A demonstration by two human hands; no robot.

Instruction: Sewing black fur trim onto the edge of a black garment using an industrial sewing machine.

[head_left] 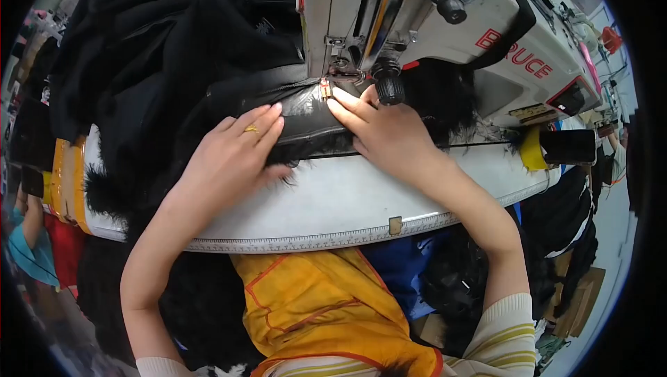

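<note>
My left hand (233,158) lies on a black garment (160,64), fingers stretched out on its dark, shiny band (299,124) left of the needle area, thumb apart and a ring on one finger. My right hand (389,141) has its fingers extended onto the same band, fingertips beside a small orange-copper metal piece (325,89), possibly a zipper pull or foot, just under the presser area of a white sewing machine (514,57). Some right fingertips are partly behind a black knurled knob (389,82). Black fur trim (104,193) shows along the garment.
The white table (340,196) has a measuring tape along its curved front edge. Black boxy attachments (566,146) sit at its right end. Dark fabric piles (556,217) surround it. At the far left is another person's arm (31,228). An orange apron (319,300) covers my lap.
</note>
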